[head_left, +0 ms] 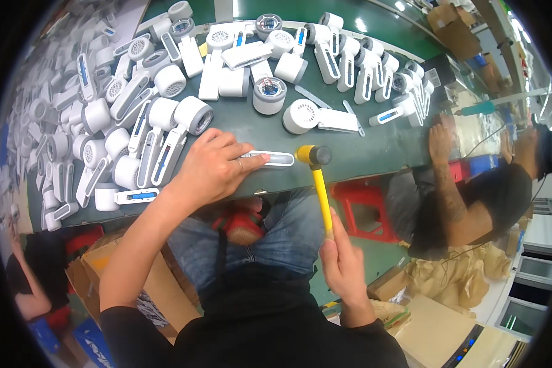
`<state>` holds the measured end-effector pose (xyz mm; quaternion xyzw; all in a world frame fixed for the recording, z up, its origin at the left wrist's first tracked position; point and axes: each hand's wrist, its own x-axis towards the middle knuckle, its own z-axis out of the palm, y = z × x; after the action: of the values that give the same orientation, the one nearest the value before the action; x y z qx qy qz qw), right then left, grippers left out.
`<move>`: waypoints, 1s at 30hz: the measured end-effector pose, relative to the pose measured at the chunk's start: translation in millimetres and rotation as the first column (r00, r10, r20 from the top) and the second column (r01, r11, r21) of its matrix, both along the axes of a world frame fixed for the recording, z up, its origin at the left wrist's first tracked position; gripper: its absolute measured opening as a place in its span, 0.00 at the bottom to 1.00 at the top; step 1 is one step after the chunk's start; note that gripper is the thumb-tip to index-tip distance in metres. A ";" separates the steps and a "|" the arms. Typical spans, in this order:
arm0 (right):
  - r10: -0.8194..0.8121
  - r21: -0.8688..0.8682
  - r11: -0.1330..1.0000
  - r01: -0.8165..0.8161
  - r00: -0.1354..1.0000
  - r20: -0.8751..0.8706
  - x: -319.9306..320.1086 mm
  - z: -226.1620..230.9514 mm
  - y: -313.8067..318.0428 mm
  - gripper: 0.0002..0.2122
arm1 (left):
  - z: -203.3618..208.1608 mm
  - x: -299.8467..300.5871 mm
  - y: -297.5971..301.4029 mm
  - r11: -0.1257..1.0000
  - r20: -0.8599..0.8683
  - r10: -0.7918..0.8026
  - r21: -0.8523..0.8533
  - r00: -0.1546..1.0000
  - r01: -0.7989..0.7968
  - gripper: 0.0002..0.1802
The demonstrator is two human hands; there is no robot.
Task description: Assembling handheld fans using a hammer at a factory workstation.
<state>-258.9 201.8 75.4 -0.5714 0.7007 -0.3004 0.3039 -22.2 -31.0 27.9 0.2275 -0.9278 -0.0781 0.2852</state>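
My left hand [218, 162] is closed on a white fan handle [279, 159] near the bench's front edge. Its fingertips press on the grey strip along the handle, and the hand covers the handle's other end. In my right hand [343, 260] is a mallet [320, 187] with a yellow shaft and a yellow head with a dark face. The mallet head is right beside the handle's free end; whether they touch, I cannot tell. Just beyond lies a white handheld fan [301, 116] with a round grille. Two loose grey strips [313, 96] lie farther back.
White handheld fans [129, 101] crowd the left and back of the dark green bench [374, 147], some with blue inner parts showing. At right, a co-worker's arm [451, 190] rests at the bench. A red stool [365, 211] and cardboard box [147, 276] stand below.
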 end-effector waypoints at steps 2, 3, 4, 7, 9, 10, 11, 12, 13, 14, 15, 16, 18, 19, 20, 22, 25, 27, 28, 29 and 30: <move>-0.006 0.044 0.999 0.007 0.999 -0.035 5.0 -9.9 -7.2 0.26 | 1.9 -0.8 0.0 1.000 0.003 -0.001 -0.009 1.000 0.001 0.15; -0.010 0.088 0.996 0.016 0.997 -0.071 5.6 -15.1 -10.6 0.26 | 3.0 -1.6 -0.1 1.000 -0.015 -0.008 -0.012 1.000 0.008 0.15; -0.015 0.043 0.999 0.018 0.998 -0.066 4.3 -18.1 -11.3 0.26 | 3.6 -2.5 -0.1 1.000 -0.034 -0.015 -0.014 0.999 0.015 0.15; -0.059 0.039 0.998 0.058 0.997 0.044 3.2 4.4 -0.5 0.26 | 3.3 -0.7 -0.9 1.000 -0.031 -0.014 -0.012 0.999 0.014 0.15; -0.058 0.012 0.998 0.057 0.997 0.057 5.9 0.0 -2.2 0.26 | 3.0 -2.2 -1.5 1.000 -0.047 -0.015 -0.007 0.999 0.015 0.15; -0.024 0.046 0.999 0.024 1.000 -0.003 4.5 -9.6 -7.3 0.26 | 3.1 -3.4 -1.9 1.000 -0.065 -0.019 -0.001 0.998 0.019 0.14; 0.012 0.082 0.997 -0.007 0.998 -0.061 3.7 -14.4 -9.9 0.26 | 3.5 -3.4 -1.3 1.000 -0.065 -0.022 -0.005 0.998 0.022 0.14; -0.005 0.076 0.997 0.005 1.000 0.001 5.4 0.3 -6.5 0.26 | 3.6 -2.0 0.3 1.000 -0.045 -0.015 -0.001 0.999 0.015 0.14; -0.002 0.072 0.997 0.002 1.000 -0.001 6.7 1.3 -2.9 0.26 | 3.7 -1.2 1.0 1.000 -0.024 -0.007 0.003 1.000 0.007 0.13; -0.044 0.044 0.998 0.043 0.999 0.020 8.3 2.0 0.3 0.26 | 3.5 -1.4 0.4 1.000 -0.026 -0.005 -0.001 1.000 0.004 0.13; -0.085 0.016 0.996 0.085 0.995 0.042 9.2 2.5 1.1 0.26 | 3.0 -1.9 -0.3 1.000 -0.051 -0.006 0.000 0.999 0.006 0.13; -0.082 0.011 0.997 0.082 0.996 0.041 8.4 -0.2 -1.6 0.26 | 2.5 -2.4 -0.9 1.000 -0.077 -0.008 0.001 0.997 0.008 0.13; 0.008 0.115 0.993 0.005 0.994 -0.106 6.7 -7.7 -6.5 0.26 | 2.7 -2.4 1.2 1.000 -0.065 -0.012 -0.004 0.998 0.012 0.13; -0.014 0.098 0.995 0.016 1.000 -0.025 7.6 2.5 -2.2 0.26 | 2.3 -1.8 0.8 1.000 -0.055 -0.014 -0.004 0.998 0.014 0.13; -0.009 0.090 0.996 0.012 1.000 -0.030 8.0 0.0 -3.5 0.26 | 1.1 -1.3 -0.5 1.000 -0.059 -0.010 -0.012 0.998 0.009 0.13; -0.025 0.074 0.997 0.033 0.994 -0.103 9.5 -8.4 -4.0 0.25 | 1.4 -0.5 -1.7 0.999 -0.026 -0.017 0.051 1.000 0.018 0.15; -0.022 0.150 0.988 0.026 0.999 -0.026 7.6 -8.9 -7.3 0.25 | 6.5 -1.9 -1.3 0.991 0.179 0.025 0.123 0.984 -0.048 0.19; -0.104 0.176 0.981 0.078 0.985 0.139 3.6 -11.7 -2.9 0.24 | 17.2 -4.8 -8.1 0.991 0.176 -0.127 0.060 0.976 0.118 0.19; -0.129 0.137 0.985 0.103 0.971 0.201 1.6 -12.7 -3.9 0.24 | 29.7 -8.5 -9.4 0.981 0.229 -0.194 0.029 0.954 0.192 0.17; -0.149 0.112 0.985 0.128 0.967 0.207 3.3 -7.9 -3.3 0.25 | 38.6 -11.6 -5.5 0.972 0.278 -0.229 0.012 0.933 0.235 0.15; -0.144 0.117 0.986 0.122 0.968 0.205 3.7 -5.3 -3.5 0.25 | 40.1 -9.1 -3.9 0.973 0.275 -0.224 0.017 0.935 0.228 0.15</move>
<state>-255.2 198.3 70.1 -0.4712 0.7155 -0.3427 0.3854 -31.2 -34.8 68.0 0.1259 -0.9789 -0.0709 0.1444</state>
